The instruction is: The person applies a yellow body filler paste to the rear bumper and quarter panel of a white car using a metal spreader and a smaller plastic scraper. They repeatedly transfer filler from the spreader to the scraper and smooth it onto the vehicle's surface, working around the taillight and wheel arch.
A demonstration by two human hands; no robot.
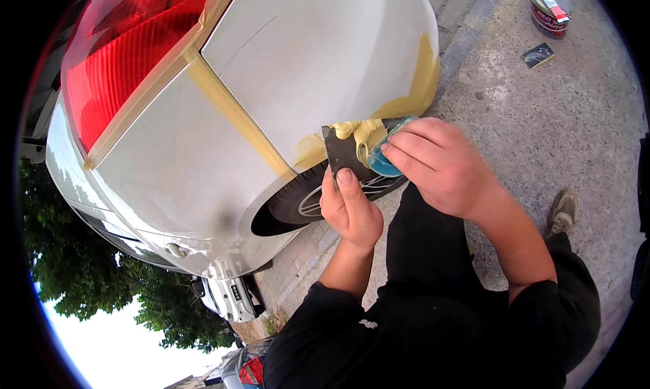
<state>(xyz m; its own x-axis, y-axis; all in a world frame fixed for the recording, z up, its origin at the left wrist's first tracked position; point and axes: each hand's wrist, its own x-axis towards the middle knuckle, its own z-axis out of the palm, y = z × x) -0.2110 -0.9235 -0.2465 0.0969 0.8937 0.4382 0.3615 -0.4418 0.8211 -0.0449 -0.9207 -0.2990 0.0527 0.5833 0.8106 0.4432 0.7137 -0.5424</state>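
Observation:
My left hand [352, 206] grips a dark flat palette [338, 152] by its near edge, thumb on its face; pale yellow paste [359, 132] is piled on it. My right hand [447, 165] holds a translucent teal spreader [382, 160] against the paste at the palette's right side. Beyond both hands is the white car's rear body [311, 50], with yellow filler [413, 94] along its lower edge and masking tape [237, 118] along a seam and beside the red tail light [128, 64].
The car's wheel [284, 206] is just left of my hands. A tin [548, 16] with a red-and-white item on top stands on the pavement at upper right, near a small dark rectangular block [538, 55]. Other parked cars [233, 297] and trees [162, 297] are at lower left.

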